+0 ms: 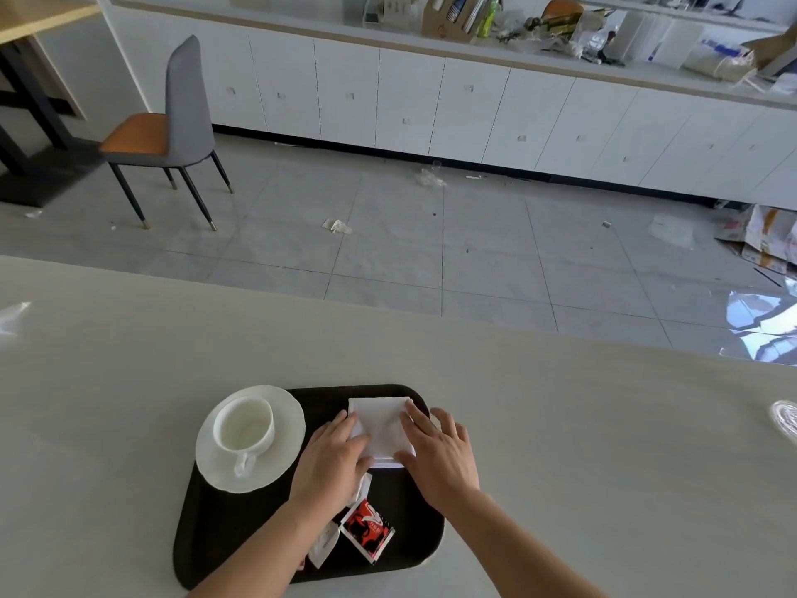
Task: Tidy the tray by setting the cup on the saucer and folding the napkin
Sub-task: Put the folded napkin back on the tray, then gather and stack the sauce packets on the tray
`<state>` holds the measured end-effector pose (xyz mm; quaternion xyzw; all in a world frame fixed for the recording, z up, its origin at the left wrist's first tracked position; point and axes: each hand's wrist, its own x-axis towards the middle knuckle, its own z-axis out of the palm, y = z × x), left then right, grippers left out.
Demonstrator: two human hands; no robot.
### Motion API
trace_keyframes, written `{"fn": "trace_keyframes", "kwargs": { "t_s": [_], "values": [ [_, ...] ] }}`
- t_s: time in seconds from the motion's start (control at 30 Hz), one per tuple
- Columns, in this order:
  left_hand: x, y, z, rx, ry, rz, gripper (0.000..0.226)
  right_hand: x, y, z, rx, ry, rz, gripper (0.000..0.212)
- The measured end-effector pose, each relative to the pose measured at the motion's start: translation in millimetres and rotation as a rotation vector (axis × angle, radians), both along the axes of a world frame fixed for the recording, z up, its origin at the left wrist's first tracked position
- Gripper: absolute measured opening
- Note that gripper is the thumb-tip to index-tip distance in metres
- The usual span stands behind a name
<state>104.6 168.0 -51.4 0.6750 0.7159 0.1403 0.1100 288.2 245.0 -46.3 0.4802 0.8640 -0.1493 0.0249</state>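
Observation:
A dark tray [224, 524] lies on the pale table. On its left end a white cup [243, 429] stands upright on a white saucer [284, 446], handle toward me. At the tray's far right lies a white napkin [381, 422], folded into a rectangle. My left hand [334, 461] rests flat on the napkin's left edge. My right hand [440, 451] presses flat on its right edge, fingers spread. Neither hand grips anything.
A red and black sachet [367, 530] and white torn wrappers [323, 548] lie on the tray's near part, under my left forearm. A clear glass object [785, 418] sits at the table's right edge. Beyond the table are floor tiles, a chair [172, 127] and cabinets.

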Motion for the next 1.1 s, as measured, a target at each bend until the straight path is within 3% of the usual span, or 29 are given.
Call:
{"fn": "trace_keyframes", "kwargs": {
  "t_s": [0.33,0.67,0.77,0.97,1.1],
  "values": [
    [5,1,12,-0.019,-0.074,0.040,0.035,6,3,-3,-0.087,0.040,-0.018,0.066],
    [4,-16,21,0.026,-0.106,0.041,0.021,13,-7,7,-0.096,0.135,-0.062,0.073],
    [2,-20,29,0.069,-0.137,0.074,0.016,15,-13,14,-0.059,0.198,-0.070,0.064],
    [-5,-70,32,0.085,-0.137,0.153,0.021,24,-43,18,0.136,0.358,0.050,0.022],
    [-8,-109,32,0.056,-0.124,0.243,0.017,21,-61,17,0.054,0.368,0.151,0.024]
  ]
}}
